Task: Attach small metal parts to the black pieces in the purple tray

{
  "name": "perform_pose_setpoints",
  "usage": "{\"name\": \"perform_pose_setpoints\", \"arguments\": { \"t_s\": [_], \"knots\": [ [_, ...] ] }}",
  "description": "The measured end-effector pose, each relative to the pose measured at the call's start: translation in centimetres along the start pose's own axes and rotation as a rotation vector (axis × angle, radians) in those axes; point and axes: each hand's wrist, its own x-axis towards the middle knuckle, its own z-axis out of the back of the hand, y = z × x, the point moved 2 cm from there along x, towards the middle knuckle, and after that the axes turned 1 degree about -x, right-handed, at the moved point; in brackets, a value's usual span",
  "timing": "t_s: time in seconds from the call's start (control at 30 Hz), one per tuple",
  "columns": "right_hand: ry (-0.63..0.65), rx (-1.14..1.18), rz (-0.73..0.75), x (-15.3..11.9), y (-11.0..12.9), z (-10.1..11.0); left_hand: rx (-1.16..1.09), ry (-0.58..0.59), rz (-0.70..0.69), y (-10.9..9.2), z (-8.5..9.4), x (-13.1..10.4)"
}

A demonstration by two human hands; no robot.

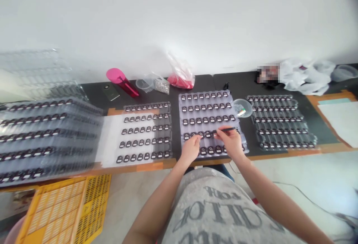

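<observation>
The left hand (191,148) is narrowed at the near-left part of the middle tray (195,127), its fingertips beside a small black part; whether they grip anything, I cannot tell. The right hand (232,143) pinches a slim dark tool (229,129) over the same row, second from the near edge. The small black parts (205,120) sit in rows in this tray. Good work here likely calls for a light fingertip grip on the tool, the left fingers steadying the tray or part without pressing, and wrists held high enough to spare the nearest row, since a sleeve or palm could knock parts out of line. A round clear dish (247,106) lies just beside the tray's right edge, within an elbow's reach, so it deserves care. The dark table (207,84) carries another filled tray (279,114) at right, one over white paper (109,132) at left, and a tall tray stack (84,124) at far left. A bottle (125,85) leans near the pale wall (179,13); a yellow crate (92,206) stands below.
</observation>
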Motion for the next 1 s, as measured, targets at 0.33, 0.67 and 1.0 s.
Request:
{"name": "perform_pose_setpoints", "arguments": {
  "t_s": [0.33,0.67,1.0],
  "knots": [
    [0.028,-0.11,0.01,1.4,-1.4,-1.0,0.596,-0.07,-0.147,0.2,-0.4,0.6],
    [0.015,-0.09,-0.023,1.7,-1.6,-1.2,0.49,-0.079,-0.157,-0.1,-0.6,0.2],
    [0.007,-0.059,-0.05,1.8,-2.0,-1.2,0.856,-0.015,-0.229,-0.1,-1.0,0.2]
  ]
}}
